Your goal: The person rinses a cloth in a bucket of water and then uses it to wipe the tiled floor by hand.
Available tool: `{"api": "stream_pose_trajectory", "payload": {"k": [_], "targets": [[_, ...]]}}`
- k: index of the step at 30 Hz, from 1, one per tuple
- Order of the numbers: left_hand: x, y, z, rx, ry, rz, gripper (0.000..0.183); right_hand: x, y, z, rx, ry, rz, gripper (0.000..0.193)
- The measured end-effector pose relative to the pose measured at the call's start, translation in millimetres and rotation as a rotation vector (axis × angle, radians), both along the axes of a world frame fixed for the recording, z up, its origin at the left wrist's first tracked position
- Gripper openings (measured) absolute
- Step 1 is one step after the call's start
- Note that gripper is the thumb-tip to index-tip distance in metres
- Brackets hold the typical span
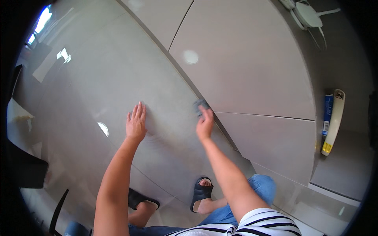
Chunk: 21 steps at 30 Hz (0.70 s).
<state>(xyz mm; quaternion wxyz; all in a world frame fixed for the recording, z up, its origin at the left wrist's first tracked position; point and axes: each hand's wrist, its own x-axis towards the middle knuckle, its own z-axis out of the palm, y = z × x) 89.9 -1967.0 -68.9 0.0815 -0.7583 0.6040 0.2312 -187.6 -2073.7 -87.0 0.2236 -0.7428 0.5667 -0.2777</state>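
Observation:
My left hand (pixel 136 122) lies flat, fingers together and stretched out, on the glossy grey floor tile (pixel 118 70). My right hand (pixel 204 124) presses a small grey cloth (pixel 199 105) against the floor right at the seam where the tile meets the base of the pale wall panel (pixel 244 59). Only the cloth's upper part shows above my fingers. Both forearms come up from the lower edge. My feet in dark sandals (pixel 201 192) sit below, with blue jeans at the knees.
A white device with antennas and cables (pixel 309 13) sits at the top right. A cream, long-handled tool with a yellow end (pixel 332 122) leans beside a blue box (pixel 327 112) at right. Dark furniture legs (pixel 27 169) stand at left.

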Motion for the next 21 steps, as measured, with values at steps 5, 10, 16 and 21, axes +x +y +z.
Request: {"api": "stream_pose_trajectory", "payload": {"k": [5,10,16,21], "targets": [[-44,39,3,-0.161,0.183,0.093,0.098,12,46,-29,0.0,-0.019,-0.039,0.052],[-52,80,6,-0.192,0.246,0.112,0.09,31,119,-4,0.304,-0.173,0.207,0.048],[-58,74,11,-0.302,0.314,0.196,0.085,-21,16,-14,0.052,-0.082,-0.248,0.05],[-46,115,2,-0.406,0.3,0.413,0.083,45,117,-27,0.138,-0.067,0.208,0.047]]}}
